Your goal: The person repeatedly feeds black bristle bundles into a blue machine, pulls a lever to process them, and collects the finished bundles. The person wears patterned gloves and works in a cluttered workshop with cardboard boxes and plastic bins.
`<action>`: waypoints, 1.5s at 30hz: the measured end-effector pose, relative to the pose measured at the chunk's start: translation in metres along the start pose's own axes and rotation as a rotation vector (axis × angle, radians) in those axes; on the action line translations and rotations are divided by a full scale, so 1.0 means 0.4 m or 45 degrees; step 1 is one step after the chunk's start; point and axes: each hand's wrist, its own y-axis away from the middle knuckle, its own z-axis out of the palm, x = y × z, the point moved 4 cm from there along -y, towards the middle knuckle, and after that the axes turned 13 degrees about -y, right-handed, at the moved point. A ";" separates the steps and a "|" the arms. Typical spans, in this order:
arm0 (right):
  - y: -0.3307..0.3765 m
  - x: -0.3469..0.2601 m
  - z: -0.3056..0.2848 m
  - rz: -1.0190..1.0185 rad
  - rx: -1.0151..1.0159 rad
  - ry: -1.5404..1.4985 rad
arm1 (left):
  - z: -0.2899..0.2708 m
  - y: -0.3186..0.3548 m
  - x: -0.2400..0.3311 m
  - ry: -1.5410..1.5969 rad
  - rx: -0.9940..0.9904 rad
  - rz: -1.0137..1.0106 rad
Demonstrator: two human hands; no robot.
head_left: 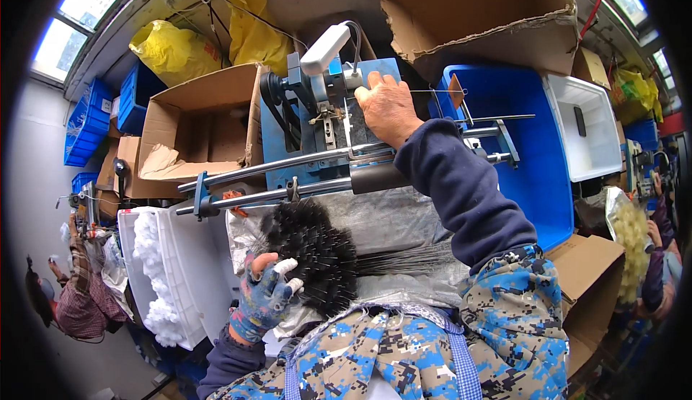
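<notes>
My right hand [386,106] reaches up onto the blue machine [324,122], its fingers resting on the machine's top right part beside a thin wire rod [432,91]. My left hand [268,292], in a patterned fingerless glove, lies against a bundle of black bristly brushes [317,252] piled on a grey sheet [389,216] in front of me. Long thin stems of the brushes [411,259] stretch to the right. Two steel rails [288,176] cross the machine front.
An open cardboard box [202,130] stands left of the machine, a blue bin [530,155] and a white bin [587,130] to the right. A white crate with white fluffy pieces [155,270] sits lower left. Other people work at far left [79,292] and far right [652,256].
</notes>
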 end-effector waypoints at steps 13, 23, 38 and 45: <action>0.000 0.030 0.024 -0.010 -0.006 -0.062 | -0.159 0.031 -0.071 1.095 -0.136 -0.633; -0.010 0.046 0.021 0.101 -0.023 -0.111 | -0.158 -0.072 -0.054 1.135 1.030 -0.374; 0.089 -0.011 0.002 0.227 -0.112 -0.227 | -0.076 -0.056 -0.087 1.450 0.846 -0.577; 0.044 -0.119 0.063 0.121 -0.014 -0.297 | -0.065 -0.085 -0.054 1.501 0.895 -0.695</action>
